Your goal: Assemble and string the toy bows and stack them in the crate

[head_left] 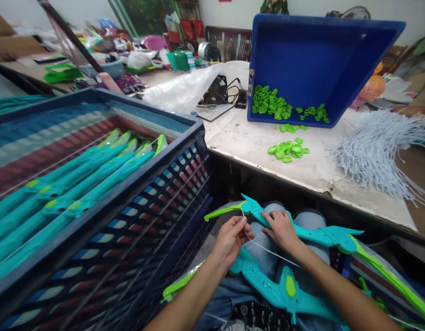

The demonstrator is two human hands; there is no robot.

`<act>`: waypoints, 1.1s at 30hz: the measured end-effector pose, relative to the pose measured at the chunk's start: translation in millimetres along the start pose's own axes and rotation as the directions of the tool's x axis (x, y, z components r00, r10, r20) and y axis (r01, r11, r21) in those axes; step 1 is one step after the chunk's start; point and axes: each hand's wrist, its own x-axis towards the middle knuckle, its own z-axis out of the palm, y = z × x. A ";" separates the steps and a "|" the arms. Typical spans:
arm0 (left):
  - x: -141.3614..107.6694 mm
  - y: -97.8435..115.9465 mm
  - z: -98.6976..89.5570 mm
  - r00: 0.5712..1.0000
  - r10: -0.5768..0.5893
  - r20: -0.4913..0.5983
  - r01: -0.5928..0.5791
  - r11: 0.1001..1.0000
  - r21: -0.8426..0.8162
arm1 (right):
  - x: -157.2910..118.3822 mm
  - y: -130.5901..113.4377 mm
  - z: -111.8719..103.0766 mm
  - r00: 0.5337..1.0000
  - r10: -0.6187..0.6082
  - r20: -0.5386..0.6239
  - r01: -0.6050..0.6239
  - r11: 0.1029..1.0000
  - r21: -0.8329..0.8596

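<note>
A teal and green toy bow [314, 233] lies across the person's knees. My left hand [233, 234] pinches a thin white string [267, 249] near the bow's left joint, with thumb and forefinger together. My right hand [279, 227] wraps its fingers over the teal body of this bow, just right of that joint. The string runs from my left hand down to the right and passes behind my right forearm. Nearer to me, a second teal bow [267, 289] with a green oval in its middle rests on the lap.
At the left stands a dark blue crate [136, 202] holding several teal bows [81, 184]. On the white table [240, 142], a tipped blue bin [302, 69] holds green pieces [270, 102], with more in front [288, 151]. A bundle of white strings [377, 151] lies at the right.
</note>
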 end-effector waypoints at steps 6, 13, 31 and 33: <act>-4.6 27.0 -16.0 0.948 0.305 -0.090 -0.272 0.925 0.266 | 2.3 46.6 -32.1 0.948 -0.109 0.299 -0.095 0.800 0.593; 11.9 56.4 -36.6 0.835 0.537 -0.119 -0.386 0.725 0.570 | 2.7 67.0 -47.0 0.894 -0.117 0.432 -0.305 0.546 0.781; 35.8 65.4 -53.6 0.775 0.631 -0.033 -0.424 0.557 0.714 | 3.4 64.7 -47.2 0.868 -0.090 0.489 -0.358 0.570 0.740; 37.1 65.8 -54.0 0.783 0.621 -0.038 -0.415 0.566 0.712 | 3.2 64.1 -47.9 0.866 -0.084 0.492 -0.364 0.568 0.738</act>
